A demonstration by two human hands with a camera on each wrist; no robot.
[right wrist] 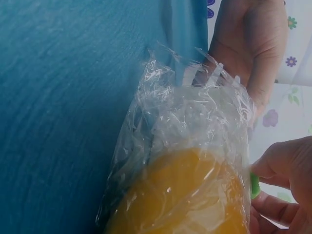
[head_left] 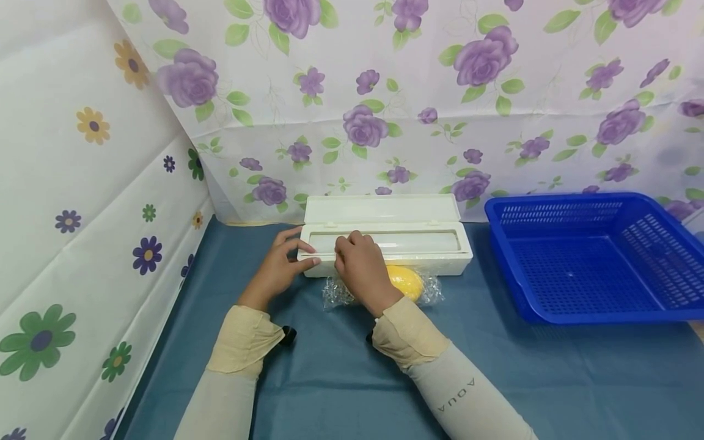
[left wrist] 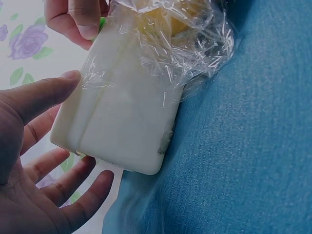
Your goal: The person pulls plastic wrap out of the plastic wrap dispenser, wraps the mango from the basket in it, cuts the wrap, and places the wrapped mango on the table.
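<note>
The cling-film dispenser (head_left: pixel 434 266) stood on the blue-covered counter (head_left: pixel 319 366), long axis running L to R in front of the person, lid (head_left: pixel 382 211) tipped up at the far side, film roll (head_left: pixel 409 242) lying lengthwise inside. R hand (head_left: pixel 360 269) was the nearer one to the bit that mattered: its fingers pinched a small green slider (left wrist: pixel 102 23) at the box's near top edge, L of the midpoint. So, I'd guess, it all hung on keeping that slider in line w/ the long edge; the longer stretch lay to its R, the short bit to its L.

L hand (head_left: pixel 280 269) was at the box's L end, approx. on the corner: thumb at the near side, other fingers loosely spread, not curled round anything. Looked like steadying, tho couldn't tell how hard it pressed.

The yellow fruit (head_left: pixel 406 282) (lemon or mango, couldn't say) lay just in front of the box, bundled in crinkled clear film (head_left: pixel 431 290). From the R fingers it was to the R & nearer the person, partly hidden by the R wrist. No fingers gripped it. Couldn't tell if its film joined the roll. Blue plastic basket (head_left: pixel 508 269) stood past the box's R end, apart from it.
</note>
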